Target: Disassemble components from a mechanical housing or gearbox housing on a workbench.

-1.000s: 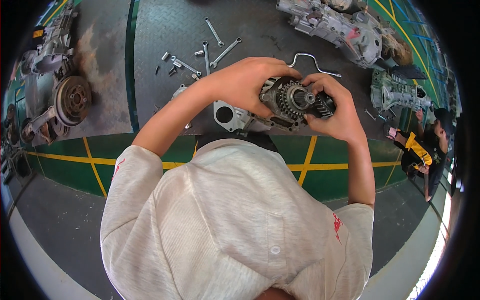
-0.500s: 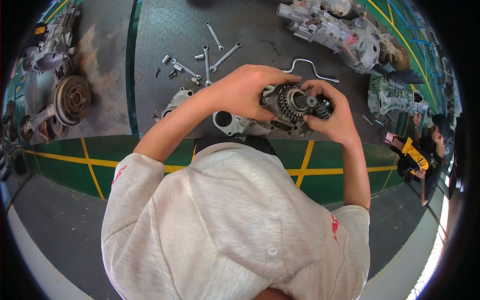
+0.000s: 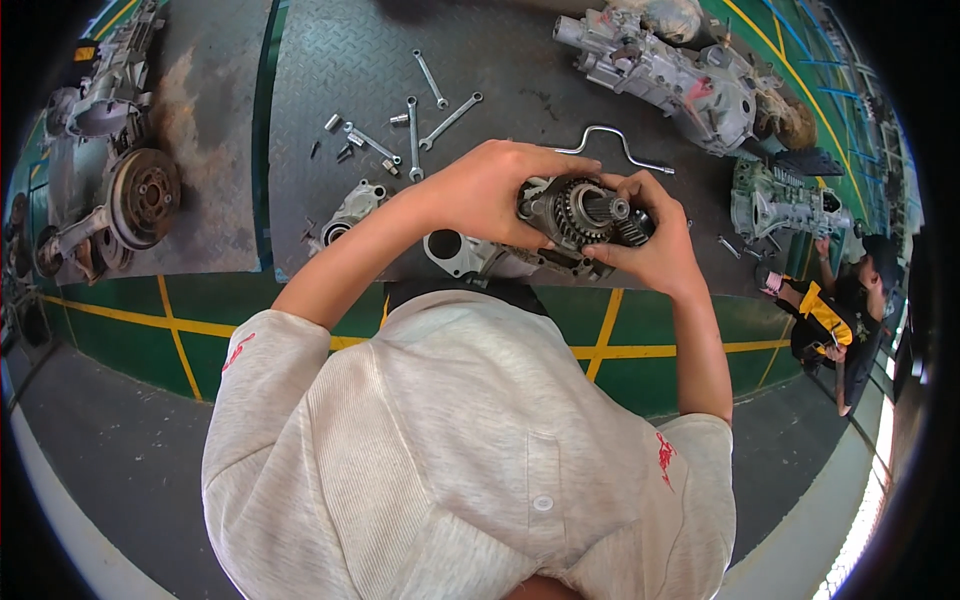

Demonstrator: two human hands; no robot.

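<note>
Between my hands is a gear shaft assembly (image 3: 584, 213) with a toothed ring and a splined shaft end pointing right. My left hand (image 3: 498, 196) wraps its left side, fingers over the far edge and thumb along the near edge. From the right, my right hand (image 3: 657, 238) closes round the same gears, thumb at the near side and curled fingers beyond. The gears sit at a grey metal gearbox housing (image 3: 468, 256), whose round hole shows left of them. Whether the gears rest fully in the housing is hidden by my hands.
A steel speed-handle wrench (image 3: 622, 140) lies just beyond my hands. Several spanners (image 3: 414, 135) and sockets (image 3: 391, 167) are farther left. A large gearbox (image 3: 670, 80) stands far right, another casing (image 3: 780, 202) nearer. A person (image 3: 850, 320) is at the right.
My right hand has shifted slightly left, its thumb now farther across the near side of the gears. My left hand keeps its hold.
</note>
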